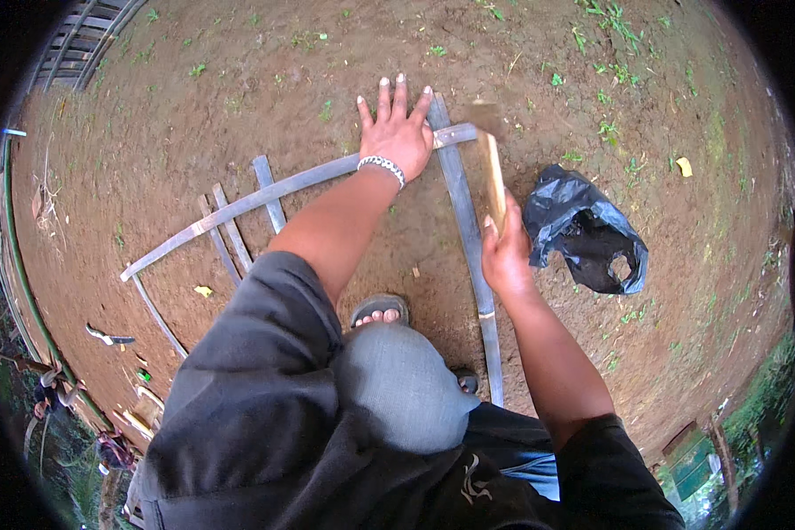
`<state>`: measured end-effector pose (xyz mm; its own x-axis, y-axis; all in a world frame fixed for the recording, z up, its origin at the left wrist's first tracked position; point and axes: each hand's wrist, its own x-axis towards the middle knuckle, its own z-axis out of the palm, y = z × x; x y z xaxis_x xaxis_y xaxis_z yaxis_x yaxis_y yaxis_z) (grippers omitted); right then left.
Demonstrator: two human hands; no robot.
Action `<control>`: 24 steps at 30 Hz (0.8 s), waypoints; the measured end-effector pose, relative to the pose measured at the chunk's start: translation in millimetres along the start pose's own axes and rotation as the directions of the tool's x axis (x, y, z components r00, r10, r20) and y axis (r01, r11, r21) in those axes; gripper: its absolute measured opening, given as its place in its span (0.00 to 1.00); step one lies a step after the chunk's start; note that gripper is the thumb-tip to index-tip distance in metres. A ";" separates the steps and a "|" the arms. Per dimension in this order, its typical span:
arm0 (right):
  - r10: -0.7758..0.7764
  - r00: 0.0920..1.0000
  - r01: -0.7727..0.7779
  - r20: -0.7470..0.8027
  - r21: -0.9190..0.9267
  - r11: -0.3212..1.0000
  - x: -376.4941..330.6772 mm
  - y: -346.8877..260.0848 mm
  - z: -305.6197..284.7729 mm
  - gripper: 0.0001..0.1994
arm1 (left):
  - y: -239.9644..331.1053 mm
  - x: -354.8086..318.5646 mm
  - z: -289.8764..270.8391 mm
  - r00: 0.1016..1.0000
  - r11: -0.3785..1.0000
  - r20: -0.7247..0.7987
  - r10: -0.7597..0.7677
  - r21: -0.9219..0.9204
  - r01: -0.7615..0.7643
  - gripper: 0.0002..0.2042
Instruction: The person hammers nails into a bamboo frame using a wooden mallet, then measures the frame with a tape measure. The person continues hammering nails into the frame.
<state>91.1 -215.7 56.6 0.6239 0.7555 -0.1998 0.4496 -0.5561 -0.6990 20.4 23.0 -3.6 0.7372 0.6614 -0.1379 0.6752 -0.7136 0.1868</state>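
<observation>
My left hand (396, 140) presses down with its fingers spread on a long bamboo slat (314, 178), close to where that slat crosses another. My right hand (509, 256) is closed round the wooden handle of a hammer (495, 177). The hammer's head is blurred by motion and shows just beyond the right end of the long slat. Beneath that end, a second bamboo slat (461, 203) runs from beyond the crossing back toward my feet. Three shorter slats, among them a grey one (270, 194), lie across the long slat farther left.
A crumpled black plastic bag (583, 230) lies on the dirt ground to the right. At the left are a knife-like curved tool (109, 336) and a thin strip (159, 314) at the long slat's end. A slatted bamboo structure (84, 40) stands far left. My sandalled foot (382, 311) is below.
</observation>
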 end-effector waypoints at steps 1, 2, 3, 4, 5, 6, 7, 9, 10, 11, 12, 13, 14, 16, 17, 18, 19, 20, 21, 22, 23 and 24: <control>-0.034 0.999 0.033 -0.036 -0.007 0.999 -5.9 -0.4 0.9 0.28 | -0.1 -1.7 -0.3 1.000 1.000 0.012 -0.002 0.000 0.002 0.30; -0.067 0.995 0.066 -0.072 -0.015 0.998 -15.0 -1.8 1.4 0.29 | 0.0 -5.1 2.5 1.000 1.000 0.022 -0.008 0.000 0.008 0.30; -0.105 0.988 0.103 -0.115 -0.024 0.994 -20.5 -3.7 1.5 0.29 | 0.2 -4.4 3.5 1.000 1.000 0.024 -0.010 0.002 0.010 0.30; -0.142 0.977 0.138 -0.159 -0.034 0.990 -22.9 -4.2 2.2 0.30 | 0.1 -3.5 3.8 1.000 1.000 0.026 -0.011 0.005 0.011 0.30; -0.115 0.984 0.102 -0.139 -0.097 0.990 -26.2 5.9 12.1 0.30 | -0.2 -2.5 3.6 1.000 1.000 0.025 -0.010 0.004 0.010 0.30; 0.049 0.999 -0.048 0.006 -0.104 0.993 -20.0 2.8 11.5 0.30 | 0.6 -2.1 3.9 1.000 1.000 0.027 -0.005 0.004 0.005 0.30; 0.211 0.966 -0.192 0.147 -0.135 0.972 -8.4 -4.3 9.6 0.30 | 1.1 -2.2 3.7 1.000 1.000 0.027 -0.001 0.001 0.001 0.30; 0.203 0.969 -0.195 0.140 -0.063 0.979 -5.2 -3.7 12.7 0.29 | 2.2 -3.8 3.5 0.999 1.000 0.036 0.000 -0.012 0.001 0.30; 0.122 0.992 -0.120 0.042 -0.050 0.992 -9.5 0.3 13.1 0.29 | 2.3 -3.6 3.8 0.999 1.000 0.040 -0.001 -0.018 0.001 0.30; 0.040 0.998 -0.042 -0.057 -0.046 0.998 -14.6 3.8 12.8 0.29 | 2.1 -1.3 3.0 0.999 1.000 0.036 -0.001 -0.005 0.001 0.30; -0.038 0.988 0.032 -0.149 -0.041 0.999 -19.4 1.5 12.1 0.29 | 0.1 -0.8 1.7 0.999 1.000 0.039 -0.005 0.014 0.005 0.31; -0.081 0.973 0.083 -0.215 -0.001 0.997 -24.9 -2.9 14.4 0.29 | -1.7 -1.0 1.1 0.999 0.999 0.042 -0.010 0.033 0.009 0.31; 0.056 0.995 -0.057 -0.084 -0.001 0.998 -24.6 -6.7 18.4 0.29 | -3.5 -2.4 2.0 0.999 0.999 0.043 -0.014 0.035 0.012 0.31; 0.334 0.930 -0.327 0.151 -0.067 0.943 -19.6 -13.7 19.6 0.30 | -0.1 0.2 3.2 0.999 1.000 0.033 0.000 0.019 0.000 0.31; 0.422 0.866 -0.386 0.269 -0.176 0.905 -9.7 -11.0 22.6 0.30 | 2.0 -0.1 3.5 0.999 1.000 0.037 0.004 0.009 -0.004 0.31; 0.325 0.930 -0.315 0.171 -0.085 0.945 -9.9 -11.0 25.0 0.29 | 1.4 -1.5 3.6 0.999 1.000 0.038 0.001 0.007 -0.002 0.30; 0.229 0.972 -0.229 0.060 -0.003 0.973 -13.0 -12.3 26.9 0.29 | 0.6 -1.8 3.6 0.999 1.000 0.040 -0.001 0.004 0.001 0.30; 0.137 0.989 -0.133 -0.059 0.069 0.989 -17.7 -14.7 28.3 0.29 | 0.2 -0.3 3.5 1.000 1.000 0.031 0.002 0.001 -0.002 0.30; 0.075 0.982 -0.068 -0.171 0.051 0.996 -28.0 -21.5 28.4 0.28 | -0.2 -1.6 4.2 1.000 1.000 0.025 0.002 -0.001 -0.002 0.30; 0.125 0.983 -0.118 -0.134 0.066 0.991 -32.3 -19.8 32.1 0.27 | -0.9 -2.4 4.5 1.000 1.000 0.020 0.001 -0.004 -0.001 0.30; 0.175 0.980 -0.168 -0.096 0.078 0.983 -36.3 -15.9 37.9 0.27 | -2.5 -2.1 4.3 1.000 1.000 0.021 -0.003 0.005 0.003 0.30; 0.228 0.972 -0.222 -0.062 0.081 0.972 -37.4 -17.7 37.0 0.27 | -0.8 -0.7 3.2 1.000 1.000 0.024 -0.001 0.004 0.001 0.30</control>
<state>36.2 -221.3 51.0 0.7484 0.5861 -0.3104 0.2465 -0.6804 -0.6901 19.5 22.4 -6.7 0.7370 0.6564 -0.1609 0.6759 -0.7140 0.1829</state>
